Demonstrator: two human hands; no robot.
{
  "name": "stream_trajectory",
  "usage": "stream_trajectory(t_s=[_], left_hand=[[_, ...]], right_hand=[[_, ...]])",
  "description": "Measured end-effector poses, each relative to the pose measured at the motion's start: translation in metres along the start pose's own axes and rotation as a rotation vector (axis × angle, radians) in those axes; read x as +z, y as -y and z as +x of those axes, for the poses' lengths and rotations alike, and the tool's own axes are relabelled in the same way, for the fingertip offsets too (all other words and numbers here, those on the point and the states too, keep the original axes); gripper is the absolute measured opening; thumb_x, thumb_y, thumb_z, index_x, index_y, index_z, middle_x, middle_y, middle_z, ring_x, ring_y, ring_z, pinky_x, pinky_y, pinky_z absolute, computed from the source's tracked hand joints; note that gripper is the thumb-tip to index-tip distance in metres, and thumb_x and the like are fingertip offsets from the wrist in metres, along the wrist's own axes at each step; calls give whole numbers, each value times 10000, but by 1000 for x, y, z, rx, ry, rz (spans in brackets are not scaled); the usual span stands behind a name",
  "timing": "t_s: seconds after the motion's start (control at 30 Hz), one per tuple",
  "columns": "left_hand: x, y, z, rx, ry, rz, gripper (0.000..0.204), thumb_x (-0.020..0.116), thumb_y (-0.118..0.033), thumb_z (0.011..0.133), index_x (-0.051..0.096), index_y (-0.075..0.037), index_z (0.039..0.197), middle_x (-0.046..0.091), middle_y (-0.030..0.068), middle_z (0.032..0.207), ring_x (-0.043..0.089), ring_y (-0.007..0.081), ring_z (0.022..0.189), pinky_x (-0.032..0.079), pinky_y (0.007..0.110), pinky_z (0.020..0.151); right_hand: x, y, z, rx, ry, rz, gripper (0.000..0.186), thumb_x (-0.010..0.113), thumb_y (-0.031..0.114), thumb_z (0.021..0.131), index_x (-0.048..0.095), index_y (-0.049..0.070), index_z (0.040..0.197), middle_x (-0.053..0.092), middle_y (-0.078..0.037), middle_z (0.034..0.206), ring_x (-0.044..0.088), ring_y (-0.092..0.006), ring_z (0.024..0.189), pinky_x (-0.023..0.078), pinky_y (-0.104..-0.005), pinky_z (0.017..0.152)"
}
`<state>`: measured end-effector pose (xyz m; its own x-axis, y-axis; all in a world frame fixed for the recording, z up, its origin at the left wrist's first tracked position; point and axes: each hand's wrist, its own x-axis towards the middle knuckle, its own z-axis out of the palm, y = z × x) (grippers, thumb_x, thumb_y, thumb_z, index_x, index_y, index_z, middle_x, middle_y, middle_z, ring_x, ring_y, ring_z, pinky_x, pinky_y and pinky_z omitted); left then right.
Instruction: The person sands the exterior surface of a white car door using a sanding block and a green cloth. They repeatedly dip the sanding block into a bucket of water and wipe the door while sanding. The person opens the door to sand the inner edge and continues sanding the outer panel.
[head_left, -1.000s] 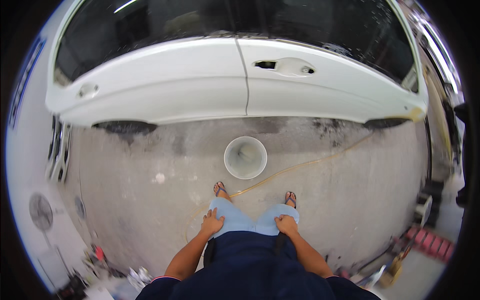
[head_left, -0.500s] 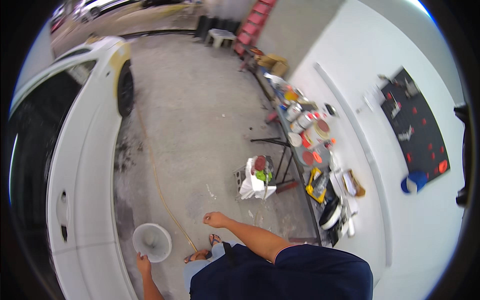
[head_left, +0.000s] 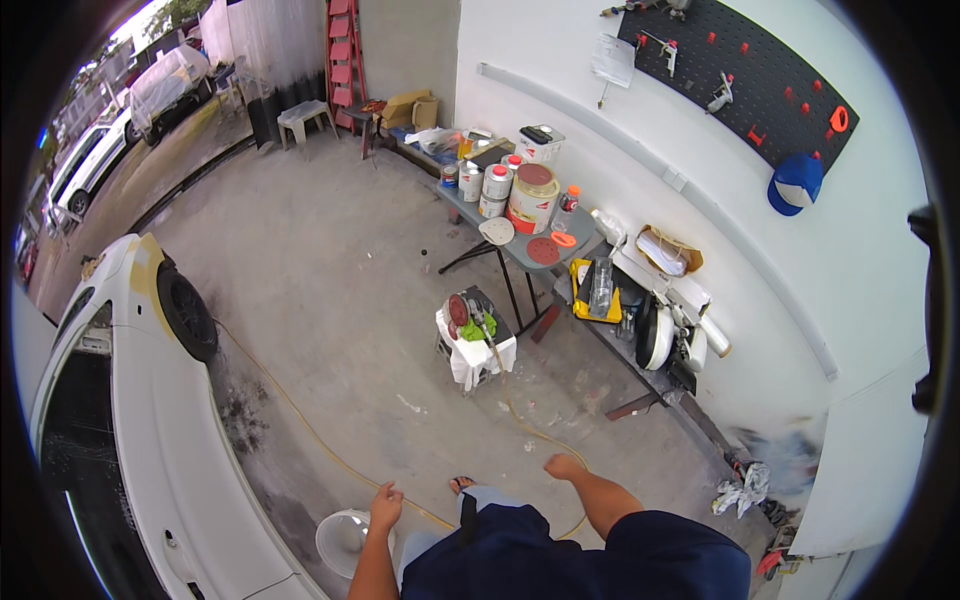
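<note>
My left hand [head_left: 386, 503] is raised in front of me, its fingers loosely apart and nothing visible in them. Under my left forearm, a white bucket [head_left: 330, 545] shows partly, apart from the fingers. My right hand [head_left: 566, 467] hangs over the floor on the other side, its fingers curled in and no object showing. Ahead of it, a round sander [head_left: 459, 311] with a dark red disc and a bright green cloth [head_left: 484, 327] lie on a block stand draped with a white cloth [head_left: 466, 358].
At left stands a white car [head_left: 172, 440]. A yellowish hose [head_left: 300, 408] crosses the floor near my feet. Along the right wall, a folding table [head_left: 530, 250] holds cans and sanding discs. A black pegboard [head_left: 760, 75] with spray guns hangs above; a red ladder [head_left: 343, 60] leans behind.
My view has swung right and up. My left hand has come off the bucket's rim and now sits forward of it. My right hand has shifted rightward in view, still curled.
</note>
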<state>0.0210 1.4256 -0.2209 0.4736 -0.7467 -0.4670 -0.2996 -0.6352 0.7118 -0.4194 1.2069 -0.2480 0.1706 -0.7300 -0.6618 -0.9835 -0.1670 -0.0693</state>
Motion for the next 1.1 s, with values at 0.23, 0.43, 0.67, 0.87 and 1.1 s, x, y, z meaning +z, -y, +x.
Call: stream_trajectory(t_s=[0.23,0.43,0.67,0.87,1.1], left_hand=[[-41,-78,-46,215,-19,-50,468,660,-227,950,592,-88,1392,731,123,1119,720,260,926,559,364,843],[-38,106,-162,-121,-92,-325,469,645,-192,959,574,-35,1395,704,144,1054,682,191,847,552,324,706],[-6,298,-358,-735,146,-280,472,642,-288,958,572,-85,1379,690,74,1024,681,203,721,522,334,558],[32,309,-410,-842,119,-424,469,644,-284,956,576,-83,1374,690,78,1027,683,204,727,523,331,559],[62,282,-399,-812,99,-542,466,647,-279,953,581,-81,1370,690,82,1030,685,206,733,524,327,560]], right_hand=[[46,-62,-50,-167,206,79,404,572,419,905,756,104,1079,740,-182,1072,698,-371,1030,563,-459,840],[59,3,-96,-360,-25,249,419,643,482,901,748,157,1143,751,-182,1086,714,-362,1011,561,-444,891],[55,111,-147,-509,-55,182,411,632,431,920,721,128,1184,742,-182,1118,697,-380,1050,541,-464,937],[62,163,-193,-655,195,-11,435,623,412,915,699,114,1222,736,-201,1123,692,-391,1049,532,-467,945],[56,135,-209,-692,224,13,461,630,425,916,692,116,1252,736,-198,1139,699,-380,1046,535,-452,943]])
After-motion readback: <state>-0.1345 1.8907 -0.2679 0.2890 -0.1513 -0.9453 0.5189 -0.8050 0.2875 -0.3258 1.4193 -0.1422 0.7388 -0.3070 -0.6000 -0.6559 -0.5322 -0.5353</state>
